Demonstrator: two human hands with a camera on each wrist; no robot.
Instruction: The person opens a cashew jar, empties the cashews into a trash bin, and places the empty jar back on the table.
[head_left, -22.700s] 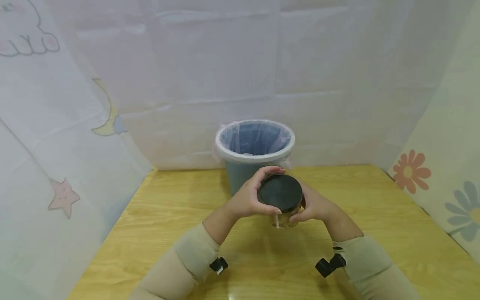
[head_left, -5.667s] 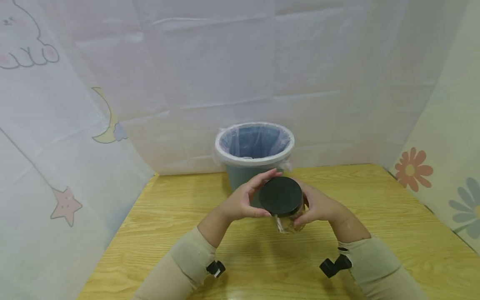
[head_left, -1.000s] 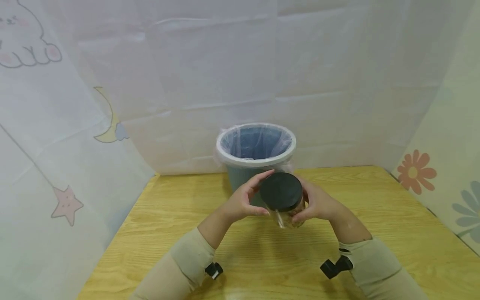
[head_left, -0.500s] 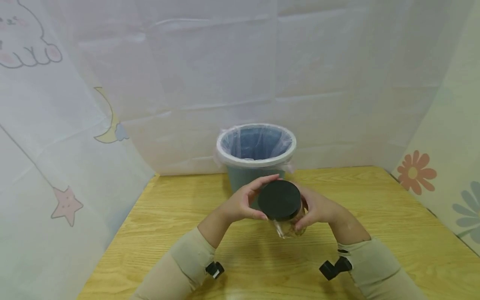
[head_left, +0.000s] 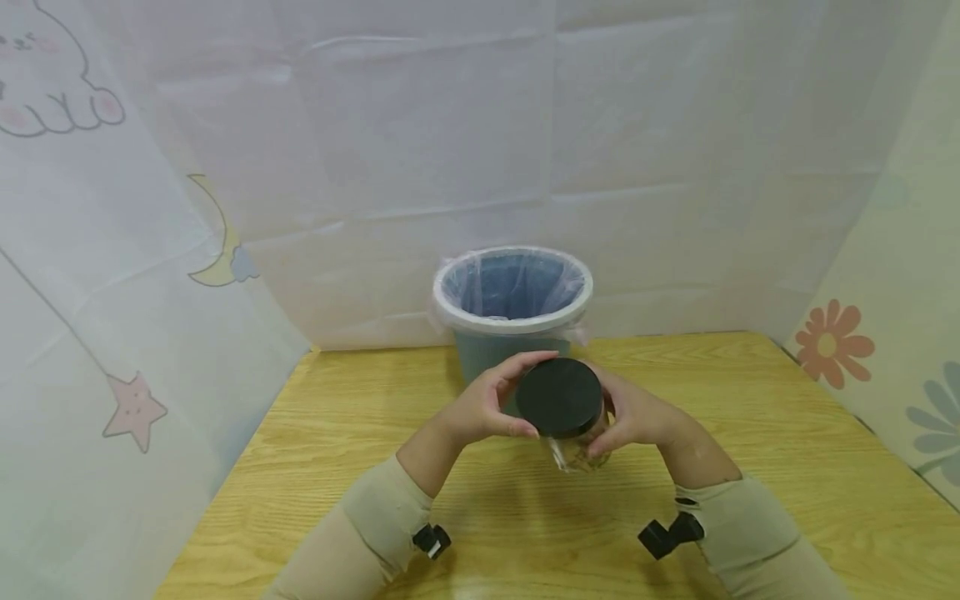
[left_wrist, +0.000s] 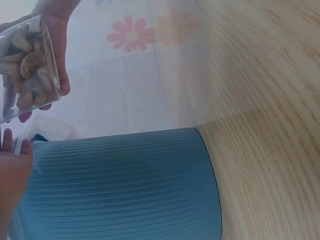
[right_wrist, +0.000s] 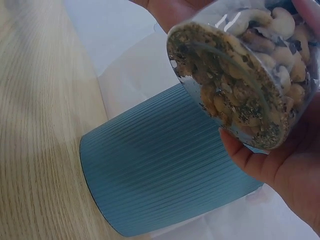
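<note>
1. The clear round plastic jar of nuts (head_left: pixel 573 446) is held in the air above the light wooden desk (head_left: pixel 315 433), just in front of the blue ribbed plastic bin (head_left: pixel 487 354).
2. The jar's flat black round lid (head_left: pixel 558 398) is on and faces up toward the head camera.
3. Left hand (head_left: pixel 487 404): fingers and thumb curled round the lid's left edge, gripping it.
4. Right hand (head_left: pixel 633 412): fingers curled round the jar body below the lid, holding it (fingertips show against the clear wall in the right wrist view).
5. Jar contents: pale cashew-like nuts with dark flecks at the base (right_wrist: pixel 240 95).
6. The bin stands upright on the desk behind the jar, lined with a thin clear plastic bag (head_left: pixel 513 279) folded over its white rim.
7. Pale printed curtains (head_left: pixel 150 250) hang behind and beside the bin.
</note>
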